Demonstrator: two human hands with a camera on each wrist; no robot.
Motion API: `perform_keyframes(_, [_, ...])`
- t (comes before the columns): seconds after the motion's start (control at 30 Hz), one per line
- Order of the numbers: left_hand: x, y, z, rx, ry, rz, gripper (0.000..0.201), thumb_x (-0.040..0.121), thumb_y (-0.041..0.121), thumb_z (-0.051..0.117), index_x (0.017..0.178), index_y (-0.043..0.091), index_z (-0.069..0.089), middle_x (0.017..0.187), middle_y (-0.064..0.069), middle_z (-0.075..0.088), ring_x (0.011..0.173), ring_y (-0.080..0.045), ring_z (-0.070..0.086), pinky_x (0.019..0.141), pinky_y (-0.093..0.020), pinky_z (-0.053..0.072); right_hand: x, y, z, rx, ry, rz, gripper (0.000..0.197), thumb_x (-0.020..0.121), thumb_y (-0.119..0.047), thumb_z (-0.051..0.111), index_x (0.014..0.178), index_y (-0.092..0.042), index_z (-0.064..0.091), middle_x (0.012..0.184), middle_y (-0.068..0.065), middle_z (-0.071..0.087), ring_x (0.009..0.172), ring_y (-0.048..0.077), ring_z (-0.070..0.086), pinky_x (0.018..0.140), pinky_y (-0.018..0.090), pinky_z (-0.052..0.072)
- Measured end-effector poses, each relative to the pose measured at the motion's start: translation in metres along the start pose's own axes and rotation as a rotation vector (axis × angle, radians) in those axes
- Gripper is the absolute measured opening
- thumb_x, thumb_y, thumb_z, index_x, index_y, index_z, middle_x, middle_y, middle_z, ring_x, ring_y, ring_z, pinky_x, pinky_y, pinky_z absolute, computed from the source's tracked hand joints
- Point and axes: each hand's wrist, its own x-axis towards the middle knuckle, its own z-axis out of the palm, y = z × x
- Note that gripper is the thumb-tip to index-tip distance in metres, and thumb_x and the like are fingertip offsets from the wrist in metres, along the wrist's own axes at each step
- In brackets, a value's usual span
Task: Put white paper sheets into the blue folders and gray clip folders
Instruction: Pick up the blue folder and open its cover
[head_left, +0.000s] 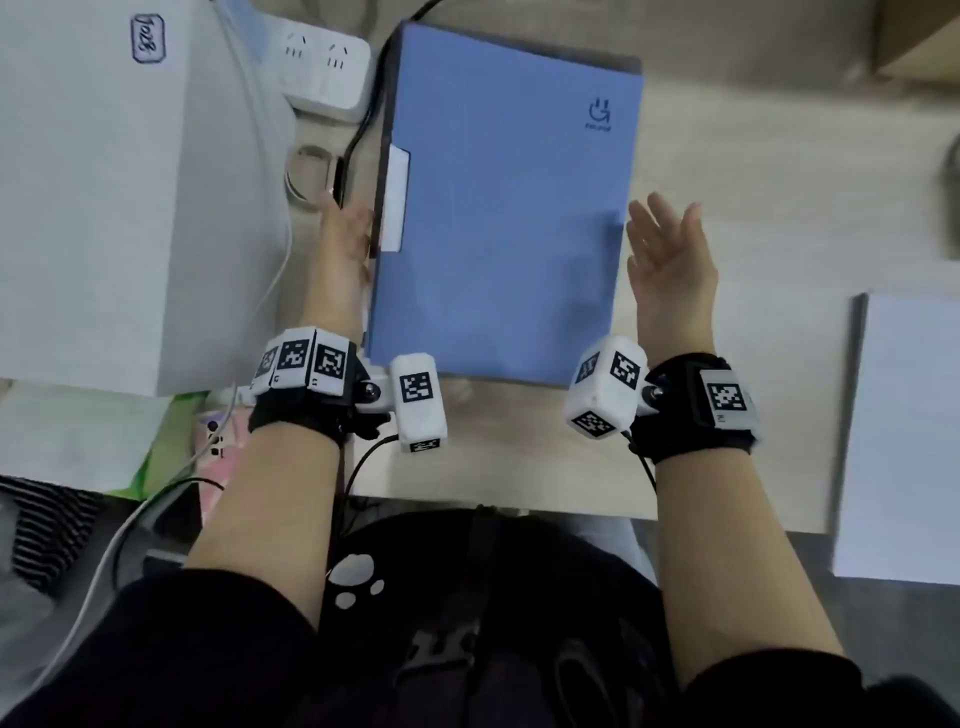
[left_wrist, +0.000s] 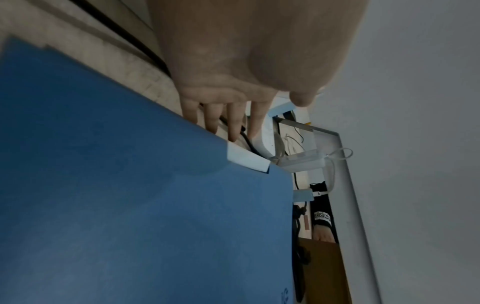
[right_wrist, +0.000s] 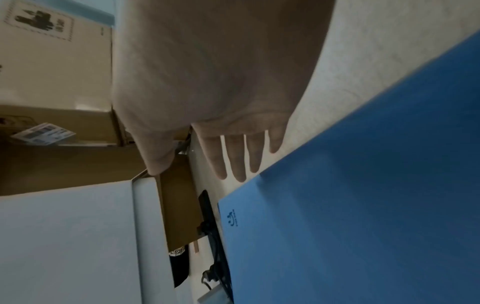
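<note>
A closed blue folder (head_left: 498, 208) lies on the wooden desk between my hands, with a white spine label (head_left: 395, 200) on its left edge. My left hand (head_left: 345, 244) rests against that spine edge, fingers straight, as the left wrist view shows beside the blue folder (left_wrist: 130, 195). My right hand (head_left: 670, 249) stands open just right of the folder's right edge, fingers spread, holding nothing; the right wrist view shows its fingers (right_wrist: 239, 160) next to the blue folder (right_wrist: 363, 205). A stack of white paper sheets (head_left: 904, 436) lies at the desk's right.
A large white box (head_left: 104, 197) stands at the left. A white power strip (head_left: 322, 62) and a black cable (head_left: 363, 124) lie behind the left hand. A cardboard box (head_left: 919, 36) sits at the far right. The desk's front edge (head_left: 519, 506) is near my body.
</note>
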Motion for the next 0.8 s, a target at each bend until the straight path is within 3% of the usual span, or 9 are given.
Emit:
perform_keyframes(0.13, [0.004,-0.012,-0.006,-0.014,0.037,0.025,0.051,0.103,0.041,0.006,0.092,0.029,0.055,0.082,0.027,0.064,0.073,0.015,0.061,0.064,-0.007,0.046,0.003,0.008,-0.007,0.044,0.020,0.022,0.054,0.100,-0.046,0.026,0.142,-0.016,0.041,0.149,0.000,0.040,0.140,0.013,0.033,0.117,0.032,0.021])
perform_keyframes(0.23, [0.010,-0.023,-0.009,-0.037,0.028,0.003,0.055,0.102,0.044,0.005,0.107,0.022,0.056,0.098,0.018,0.068,0.080,0.011,0.061,0.067,-0.009,0.047,0.007,0.015,-0.012,0.165,0.014,0.061,0.056,0.099,-0.049,0.027,0.141,-0.016,0.042,0.148,0.002,0.041,0.135,0.014,0.041,0.115,0.035,0.030])
perform_keyframes(0.33, [0.012,-0.028,-0.009,-0.029,-0.022,-0.008,0.056,0.101,0.046,0.005,0.092,0.028,0.056,0.072,0.023,0.070,0.067,0.012,0.064,0.060,-0.011,0.050,0.010,0.021,-0.016,0.220,-0.032,0.082,0.061,0.097,-0.052,0.028,0.141,-0.012,0.040,0.144,0.005,0.047,0.131,0.017,0.048,0.114,0.037,0.034])
perform_keyframes(0.5, [0.017,-0.031,-0.013,-0.010,0.006,-0.050,0.062,0.098,0.055,0.010,0.139,0.022,0.043,0.123,0.013,0.059,0.092,0.007,0.061,0.064,-0.013,0.051,0.008,0.025,-0.016,0.263,-0.063,0.102,0.069,0.097,-0.055,0.026,0.142,-0.004,0.037,0.139,0.006,0.051,0.131,0.015,0.047,0.112,0.033,0.036])
perform_keyframes(0.53, [0.016,-0.030,-0.012,0.004,0.016,-0.055,0.062,0.098,0.055,0.010,0.140,0.021,0.041,0.128,0.012,0.057,0.091,0.006,0.060,0.064,-0.013,0.050,0.007,0.025,-0.016,0.258,-0.069,0.099,0.070,0.097,-0.056,0.025,0.142,-0.004,0.036,0.137,0.005,0.051,0.130,0.014,0.048,0.111,0.032,0.037])
perform_keyframes(0.6, [0.019,-0.031,-0.011,0.016,0.020,-0.044,0.061,0.098,0.054,0.009,0.133,0.020,0.046,0.112,0.014,0.062,0.080,0.009,0.062,0.058,-0.012,0.050,0.003,0.024,-0.015,0.254,-0.087,0.106,0.070,0.097,-0.056,0.023,0.142,-0.004,0.036,0.131,0.002,0.054,0.120,0.010,0.054,0.103,0.027,0.043])
perform_keyframes(0.67, [0.020,-0.030,-0.011,0.015,0.024,-0.051,0.066,0.098,0.056,0.008,0.131,0.016,0.048,0.103,0.013,0.062,0.087,0.006,0.062,0.059,-0.012,0.049,-0.001,0.022,-0.014,0.259,-0.091,0.113,0.068,0.097,-0.056,0.021,0.137,-0.005,0.042,0.124,-0.002,0.058,0.106,0.004,0.061,0.089,0.023,0.050])
perform_keyframes(0.73, [0.019,-0.030,-0.012,0.023,0.033,-0.059,0.073,0.096,0.059,0.007,0.137,0.013,0.046,0.120,0.006,0.061,0.109,-0.005,0.057,0.068,-0.015,0.047,-0.005,0.020,-0.015,0.258,-0.084,0.120,0.067,0.098,-0.056,0.020,0.134,-0.006,0.045,0.119,-0.004,0.060,0.099,0.002,0.064,0.081,0.021,0.052])
perform_keyframes(0.8, [0.016,-0.031,-0.011,0.012,0.027,-0.077,0.075,0.095,0.061,0.007,0.135,0.013,0.048,0.126,0.001,0.060,0.105,-0.008,0.058,0.066,-0.016,0.046,-0.009,0.018,-0.019,0.258,-0.072,0.118,0.064,0.098,-0.056,0.020,0.126,-0.008,0.051,0.114,-0.005,0.063,0.093,0.001,0.067,0.075,0.020,0.054])
